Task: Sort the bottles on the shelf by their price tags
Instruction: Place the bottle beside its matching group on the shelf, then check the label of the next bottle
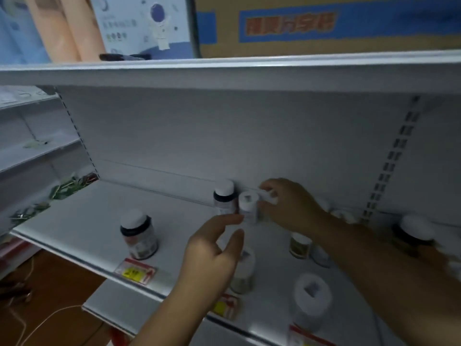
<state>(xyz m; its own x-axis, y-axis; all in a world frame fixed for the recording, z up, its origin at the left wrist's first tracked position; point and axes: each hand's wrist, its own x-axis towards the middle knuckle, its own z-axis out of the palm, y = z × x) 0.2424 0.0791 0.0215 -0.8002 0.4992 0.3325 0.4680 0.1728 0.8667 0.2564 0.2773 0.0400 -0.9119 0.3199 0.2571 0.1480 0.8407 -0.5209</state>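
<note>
Nearest along the front lip of the shelf (74, 248), three price tags (136, 270) are showing, one below the dark bottle (139, 236) at the left, one partly hidden under the left forearm, one at the lower right edge; I judge each is marking a slot for a bottle. Just behind that lip a white-lidded jar (311, 298) and a pale bottle (243, 270) are standing, the latter half covered by the left hand (212, 255). That hand is reaching in with fingers spread and curved, gripping nothing, its fingertip close to the small white bottle (248, 207); whether it is touching is unclear. Further back a green-labelled bottle (300, 245) is sitting under the right forearm, and another dark bottle (415, 236) is standing at the far right. Deepest, against the back panel, the right hand (289, 203) is pinching something small and white, probably another bottle, just beside the small white bottle and a dark bottle with a white cap (224, 196). Probably they are being grouped here for comparison. Roughly eight bottles are visible; blur is preventing a firm count.
</note>
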